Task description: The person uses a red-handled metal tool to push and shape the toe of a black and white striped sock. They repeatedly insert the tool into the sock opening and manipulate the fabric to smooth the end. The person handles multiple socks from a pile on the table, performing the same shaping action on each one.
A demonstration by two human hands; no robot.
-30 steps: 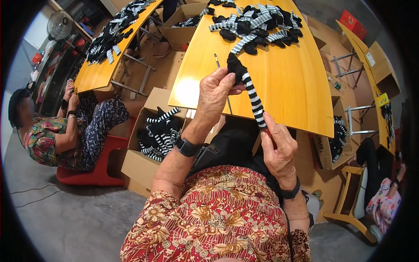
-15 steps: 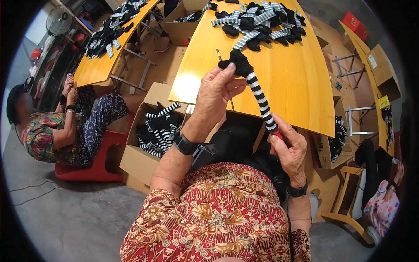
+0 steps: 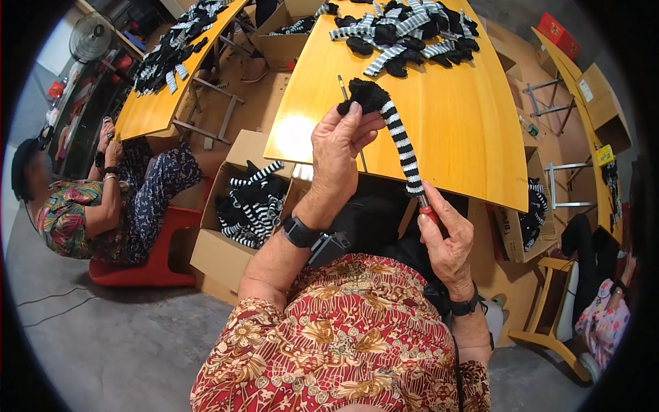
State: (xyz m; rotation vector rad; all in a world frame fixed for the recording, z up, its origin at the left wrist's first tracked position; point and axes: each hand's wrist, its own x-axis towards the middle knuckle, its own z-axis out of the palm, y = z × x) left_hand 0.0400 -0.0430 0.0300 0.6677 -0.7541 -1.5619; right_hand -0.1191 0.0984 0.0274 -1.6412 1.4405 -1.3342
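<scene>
A black-and-white striped knitted tube (image 3: pixel 401 147) with a fuzzy black end stretches between my hands above the table's near edge. My left hand (image 3: pixel 341 141) pinches the black end (image 3: pixel 366 96) between thumb and fingers. In my right hand (image 3: pixel 446 237) is a red-handled tool (image 3: pixel 426 208), its short metal part running into the tube's lower opening. How far the tool reaches inside is hidden. Beside my left hand, a thin dark rod (image 3: pixel 342 88) with a yellowish band stands upright, partly hidden behind the fingers.
Striped and black knitted pieces (image 3: pixel 412 34) are heaped on the yellow table (image 3: pixel 473 137). An open carton (image 3: pixel 220 264) of similar pieces stands left of me, another carton (image 3: pixel 515 237) at right. A seated person (image 3: pixel 82 213) works at the left table; another person's sleeve (image 3: pixel 604 316) shows at right.
The tube's lower end has moved slightly up and left, with my right hand following. More of the red handle and some metal now show below the tube. The black end looks more bunched.
</scene>
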